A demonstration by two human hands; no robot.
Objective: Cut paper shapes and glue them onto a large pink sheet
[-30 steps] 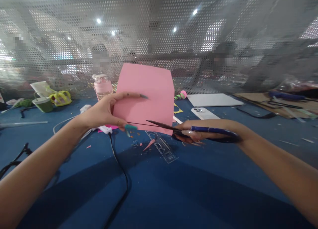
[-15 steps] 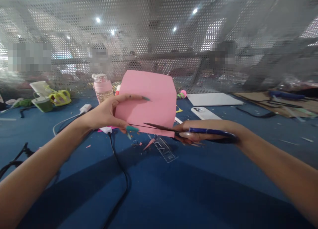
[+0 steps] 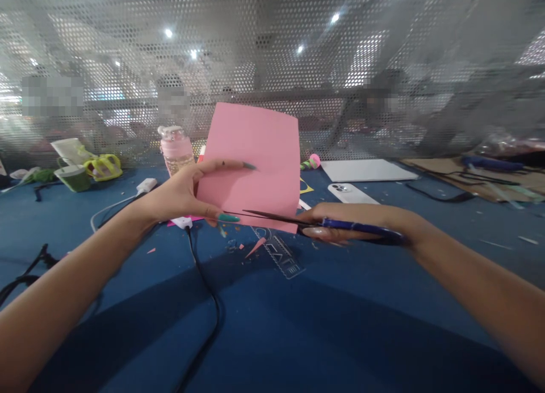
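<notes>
My left hand (image 3: 183, 194) grips the left side of a pink sheet of paper (image 3: 255, 154), thumb along the lower edge and index finger across its face. The sheet is held up above the table, slightly curved. My right hand (image 3: 327, 225) is closed round a pair of scissors with blue handles (image 3: 366, 228). Their dark blades lie along the paper's bottom edge, pointing left toward my left thumb, with a narrow strip of pink below the upper blade. Beneath the sheet, a clear stencil ruler (image 3: 281, 254) and small pink paper scraps (image 3: 256, 247) rest on the blue table (image 3: 340, 336).
A pink bottle (image 3: 176, 149) stands behind my left hand. A white phone (image 3: 351, 193) and white paper (image 3: 368, 170) lie at the right. A black cable (image 3: 208, 296) runs toward me. At the left are a green cup (image 3: 73, 178) and a yellow basket-like item (image 3: 103, 167). Perforated mesh (image 3: 264, 52) rises behind.
The paper's upper edge has risen and the sheet now looks more upright. The scissors have shifted very slightly left, still at the bottom edge. My left hand keeps its hold.
</notes>
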